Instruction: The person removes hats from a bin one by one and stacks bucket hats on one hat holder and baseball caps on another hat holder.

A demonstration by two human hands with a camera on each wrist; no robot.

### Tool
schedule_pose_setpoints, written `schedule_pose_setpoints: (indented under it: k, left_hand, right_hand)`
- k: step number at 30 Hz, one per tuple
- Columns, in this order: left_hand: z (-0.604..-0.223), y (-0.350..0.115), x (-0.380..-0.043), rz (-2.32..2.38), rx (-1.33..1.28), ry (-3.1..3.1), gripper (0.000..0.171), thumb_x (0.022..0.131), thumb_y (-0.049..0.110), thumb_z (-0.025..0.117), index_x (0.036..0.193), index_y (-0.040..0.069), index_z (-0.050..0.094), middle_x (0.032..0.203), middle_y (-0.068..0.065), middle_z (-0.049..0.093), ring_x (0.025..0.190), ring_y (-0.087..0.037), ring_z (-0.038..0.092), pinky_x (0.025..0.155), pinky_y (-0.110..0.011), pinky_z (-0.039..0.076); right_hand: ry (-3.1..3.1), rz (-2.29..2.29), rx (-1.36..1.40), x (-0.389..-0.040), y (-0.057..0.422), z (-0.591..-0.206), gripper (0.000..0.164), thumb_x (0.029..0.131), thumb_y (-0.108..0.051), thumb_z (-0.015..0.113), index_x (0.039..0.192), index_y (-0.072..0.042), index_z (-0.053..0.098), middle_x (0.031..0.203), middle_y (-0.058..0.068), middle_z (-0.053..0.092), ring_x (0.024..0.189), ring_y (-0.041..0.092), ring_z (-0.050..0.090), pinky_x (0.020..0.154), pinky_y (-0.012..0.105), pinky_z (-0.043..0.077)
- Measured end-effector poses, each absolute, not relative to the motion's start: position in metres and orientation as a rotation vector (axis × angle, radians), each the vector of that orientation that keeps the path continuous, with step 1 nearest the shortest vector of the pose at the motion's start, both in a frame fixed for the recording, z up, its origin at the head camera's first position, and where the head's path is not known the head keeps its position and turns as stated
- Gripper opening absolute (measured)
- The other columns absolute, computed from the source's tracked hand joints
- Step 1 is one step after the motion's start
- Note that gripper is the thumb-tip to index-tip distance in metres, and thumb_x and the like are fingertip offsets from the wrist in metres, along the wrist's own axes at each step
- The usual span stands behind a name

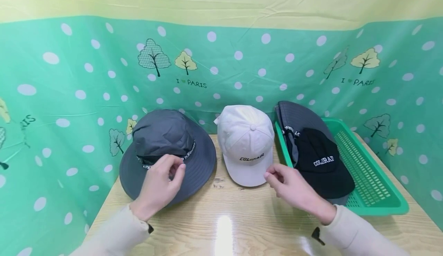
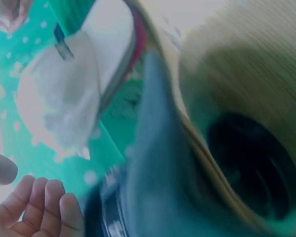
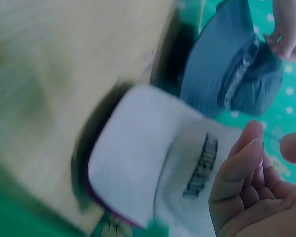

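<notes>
On the table's left side sits a dark grey wide-brimmed bucket hat [image 1: 160, 131] with a lettered band. In the head view my left hand [image 1: 160, 185] overlaps its brim, fingers loosely bent; the left wrist view shows a gap between thumb and fingers with nothing in it. A white baseball cap [image 1: 243, 137] reading "COLORADO" rests in the middle, its brim toward me. By the right edge of that brim is my right hand [image 1: 294, 188], also holding nothing, its thumb apart from the curved fingers [image 3: 241, 163] in the right wrist view.
To the right stands a green plastic basket [image 1: 398, 204] with slotted walls. It holds a black cap [image 1: 320, 179] and another dark grey brimmed hat [image 1: 302, 117] leaning at its back left. A green dotted curtain [image 1: 249, 64] hangs close behind the wooden table [image 1: 194, 229].
</notes>
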State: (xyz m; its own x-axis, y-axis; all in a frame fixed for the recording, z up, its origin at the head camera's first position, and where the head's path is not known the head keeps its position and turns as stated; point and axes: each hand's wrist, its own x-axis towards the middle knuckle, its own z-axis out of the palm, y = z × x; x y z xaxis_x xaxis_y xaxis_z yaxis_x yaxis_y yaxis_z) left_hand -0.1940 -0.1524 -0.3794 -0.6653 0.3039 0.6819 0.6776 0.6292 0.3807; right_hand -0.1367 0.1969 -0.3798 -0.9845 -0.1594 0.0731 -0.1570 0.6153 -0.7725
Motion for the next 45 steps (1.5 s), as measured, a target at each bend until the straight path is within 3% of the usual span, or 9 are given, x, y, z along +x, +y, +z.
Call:
schedule_pose_setpoints:
  k: [6,11,20,30,39,45]
  left_hand:
    - [-0.383,-0.116,-0.193,-0.890,-0.856,-2.305,0.006,0.085,0.010,0.062,0.084,0.015,0.061,0.077,0.010,0.051,0.066,-0.008,0.051,0.059,-0.021,0.044]
    - [-0.385,-0.083,-0.193,-0.929,-0.906,-2.331,0.006,0.085,0.010,0.062,0.084,0.016,0.061,0.078,0.011,0.051,0.067,-0.003,0.050,0.060,-0.019,0.044]
    - [-0.396,-0.027,-0.183,-1.147,-0.950,-2.422,0.005,0.088,0.011,0.060,0.085,0.015,0.063,0.079,0.010,0.055,0.070,-0.004,0.053,0.063,-0.018,0.046]
    - [-0.413,0.022,-0.170,-1.307,-1.018,-2.544,0.005,0.091,0.017,0.057,0.089,0.015,0.061,0.077,0.012,0.054,0.069,0.000,0.051,0.065,-0.014,0.043]
    - [-0.417,0.063,-0.163,-1.401,-1.052,-2.728,0.029,0.095,0.035,0.053,0.104,0.009,0.063,0.076,0.015,0.054,0.071,0.001,0.052,0.072,-0.016,0.043]
    - [-0.421,0.086,-0.156,-1.518,-0.988,-2.806,0.036,0.094,0.041,0.055,0.101,0.007,0.063,0.067,0.013,0.054,0.063,0.000,0.051,0.069,-0.016,0.043]
  right_hand:
    - [2.900,-1.250,-0.193,-0.141,0.228,-0.367,0.023,0.099,-0.036,0.052,0.093,-0.015,0.061,0.068,0.001,0.054,0.056,0.015,0.055,0.051,0.029,0.047]
    - [2.944,-1.153,-0.131,-0.144,0.252,-0.359,0.034,0.099,-0.043,0.049,0.097,-0.011,0.060,0.068,0.002,0.053,0.056,0.016,0.056,0.052,0.030,0.046]
    - [2.982,-1.045,-0.149,-0.150,0.288,-0.349,0.034,0.100,-0.040,0.046,0.099,-0.008,0.059,0.074,0.004,0.055,0.059,0.019,0.057,0.055,0.032,0.047]
    - [3.053,-0.864,-0.096,-0.170,0.329,-0.349,0.039,0.102,-0.038,0.042,0.100,-0.003,0.057,0.068,0.005,0.053,0.056,0.019,0.050,0.051,0.033,0.041]
    - [3.139,-0.710,0.012,-0.199,0.370,-0.361,0.042,0.101,-0.034,0.045,0.099,0.005,0.059,0.076,0.009,0.057,0.060,0.021,0.049,0.053,0.033,0.040]
    - [3.100,-0.618,0.093,-0.211,0.387,-0.365,0.045,0.100,-0.037,0.045,0.101,0.006,0.058,0.076,0.011,0.059,0.062,0.022,0.051,0.052,0.034,0.041]
